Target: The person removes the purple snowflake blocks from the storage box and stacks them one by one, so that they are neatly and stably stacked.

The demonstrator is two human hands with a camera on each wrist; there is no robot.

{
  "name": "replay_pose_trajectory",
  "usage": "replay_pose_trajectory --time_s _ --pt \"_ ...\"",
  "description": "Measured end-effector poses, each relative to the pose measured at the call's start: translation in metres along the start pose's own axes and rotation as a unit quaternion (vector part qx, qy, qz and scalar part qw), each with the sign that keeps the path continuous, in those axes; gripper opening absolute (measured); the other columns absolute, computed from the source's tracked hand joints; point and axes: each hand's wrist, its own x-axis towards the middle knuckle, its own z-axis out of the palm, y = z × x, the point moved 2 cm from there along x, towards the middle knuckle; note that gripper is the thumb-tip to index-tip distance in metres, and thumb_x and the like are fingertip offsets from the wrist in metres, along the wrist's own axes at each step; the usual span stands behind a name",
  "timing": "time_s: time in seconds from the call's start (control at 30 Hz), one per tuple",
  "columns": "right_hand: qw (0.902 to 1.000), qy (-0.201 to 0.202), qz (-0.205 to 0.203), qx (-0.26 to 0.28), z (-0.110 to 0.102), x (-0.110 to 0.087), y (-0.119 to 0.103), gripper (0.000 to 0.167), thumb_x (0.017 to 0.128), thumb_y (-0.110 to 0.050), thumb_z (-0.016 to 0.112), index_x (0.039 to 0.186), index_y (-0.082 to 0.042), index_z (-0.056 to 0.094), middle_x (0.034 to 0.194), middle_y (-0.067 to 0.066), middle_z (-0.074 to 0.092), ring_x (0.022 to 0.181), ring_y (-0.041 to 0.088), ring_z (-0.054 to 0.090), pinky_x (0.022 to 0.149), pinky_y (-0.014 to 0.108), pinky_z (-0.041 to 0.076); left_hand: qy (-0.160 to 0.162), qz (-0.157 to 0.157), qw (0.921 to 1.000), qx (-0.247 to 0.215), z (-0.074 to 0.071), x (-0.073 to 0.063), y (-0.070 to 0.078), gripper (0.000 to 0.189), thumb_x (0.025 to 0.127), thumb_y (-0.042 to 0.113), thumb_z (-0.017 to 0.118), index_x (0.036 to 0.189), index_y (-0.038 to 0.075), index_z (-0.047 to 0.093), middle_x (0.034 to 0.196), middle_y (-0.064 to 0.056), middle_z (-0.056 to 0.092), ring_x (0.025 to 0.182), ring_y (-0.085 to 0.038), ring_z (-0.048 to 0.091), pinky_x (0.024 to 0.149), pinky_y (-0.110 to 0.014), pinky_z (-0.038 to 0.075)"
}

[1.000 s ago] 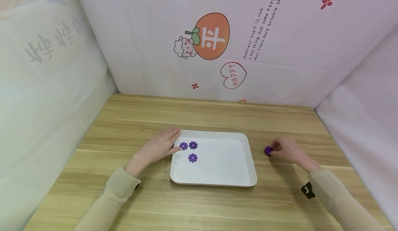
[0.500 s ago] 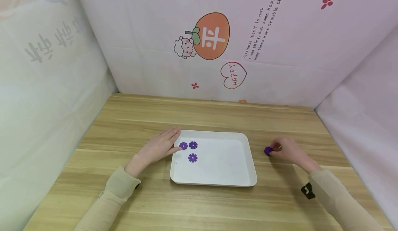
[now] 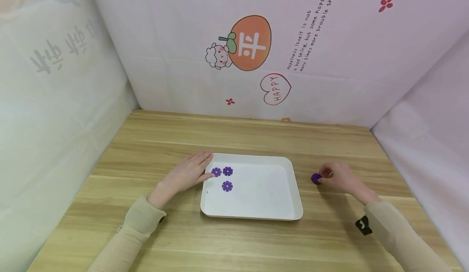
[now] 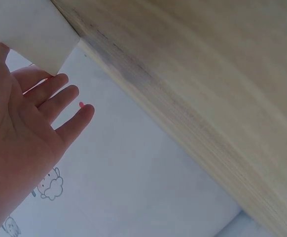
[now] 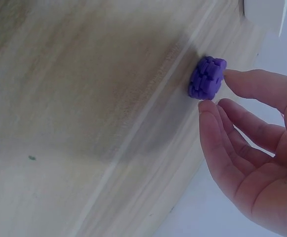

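Flat notched purple snowflake discs [image 3: 227,186] lie at the left end of a white tray [image 3: 261,192]. My left hand [image 3: 188,172] rests on the tray's left rim, with its thumb inside and its other fingers fairly straight along the far left corner. In the left wrist view that hand's palm [image 4: 22,116] shows below the tray wall. Right of the tray, my right hand [image 3: 340,177] pinches a small stack of purple snowflake discs [image 5: 207,78] between thumb and index finger. The stack is down on the table, its notched edges facing the right wrist camera.
The wood-grain table [image 3: 234,243] spreads around the tray. White printed cloth [image 3: 176,60] hangs behind it and on both sides. A small dark patch [image 3: 364,225] shows beside the right sleeve cuff.
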Motion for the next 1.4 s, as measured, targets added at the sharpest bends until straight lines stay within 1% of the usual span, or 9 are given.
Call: replay_pose_trajectory --time_s 0.17,0.23,0.33,0.5,0.73,0.97,1.2,1.4 --pt "0.9999 0.005 0.009 0.000 -0.005 0.002 -0.003 0.019 0.084 -0.010 0.074 0.094 0.005 0.068 0.086 0.015 0.072 0.077 0.025 0.069 0.068 0.039 0.061 0.010 0.004 0.9999 0.006 -0.001 0.000 -0.001 0.069 0.101 0.048 0.050 0.148 -0.002 0.042 0.155 -0.019 0.043 0.142 -0.036 0.044 0.116 -0.051 0.041" --pt "0.9999 0.009 0.005 -0.001 -0.008 0.003 -0.005 0.020 0.084 -0.011 0.074 0.094 0.005 0.068 0.086 0.016 0.072 0.077 0.026 0.069 0.067 0.039 0.061 0.013 0.005 0.9999 0.008 -0.001 0.000 -0.002 0.069 0.100 0.048 0.051 0.147 -0.002 0.043 0.154 -0.019 0.044 0.142 -0.036 0.044 0.116 -0.051 0.042" --pt "0.9999 0.013 -0.002 -0.008 -0.010 0.005 -0.011 0.021 0.084 -0.011 0.074 0.095 0.006 0.068 0.086 0.016 0.072 0.076 0.026 0.070 0.067 0.039 0.061 0.011 0.005 0.9999 0.007 -0.001 0.000 -0.002 0.069 0.101 0.049 0.050 0.148 -0.001 0.043 0.154 -0.019 0.043 0.142 -0.036 0.044 0.116 -0.052 0.042" --pt "0.9999 0.008 -0.007 -0.008 -0.013 0.005 -0.022 0.022 0.085 -0.012 0.074 0.096 0.006 0.068 0.086 0.016 0.072 0.076 0.026 0.070 0.067 0.039 0.061 0.005 0.003 1.0000 0.003 -0.001 0.001 -0.002 0.069 0.101 0.049 0.050 0.148 -0.001 0.042 0.155 -0.018 0.042 0.143 -0.036 0.043 0.116 -0.052 0.041" --pt "0.9999 0.004 -0.013 -0.007 -0.013 0.010 -0.037 0.022 0.088 -0.014 0.072 0.100 0.005 0.069 0.088 0.013 0.072 0.076 0.023 0.070 0.067 0.037 0.060 0.004 0.005 1.0000 0.006 -0.001 0.002 -0.002 0.069 0.101 0.049 0.049 0.149 -0.001 0.042 0.155 -0.018 0.042 0.143 -0.036 0.043 0.116 -0.051 0.042" --pt "0.9992 0.005 -0.039 -0.008 -0.011 0.020 -0.053 0.018 0.088 -0.012 0.071 0.098 0.004 0.070 0.085 0.011 0.073 0.073 0.018 0.069 0.067 0.036 0.060 0.000 0.004 0.9999 0.010 0.000 0.002 -0.002 0.070 0.101 0.050 0.048 0.149 0.000 0.041 0.156 -0.018 0.041 0.144 -0.035 0.042 0.117 -0.050 0.041" --pt "0.9982 0.010 -0.059 -0.001 -0.007 0.028 -0.065 0.015 0.087 -0.007 0.069 0.098 0.003 0.070 0.089 0.013 0.073 0.076 0.019 0.069 0.069 0.036 0.061 -0.002 0.001 1.0000 0.004 0.002 0.001 -0.002 0.070 0.101 0.051 0.048 0.150 0.000 0.040 0.156 -0.018 0.041 0.144 -0.035 0.042 0.117 -0.051 0.041" --pt "0.9969 0.007 -0.078 0.009 -0.002 0.034 -0.077 0.015 0.087 -0.009 0.073 0.096 0.002 0.069 0.087 0.010 0.073 0.074 0.015 0.068 0.065 0.028 0.058 -0.003 -0.001 1.0000 0.006 0.002 0.001 -0.003 0.070 0.101 0.051 0.047 0.150 0.001 0.040 0.156 -0.017 0.041 0.144 -0.034 0.042 0.117 -0.051 0.041"
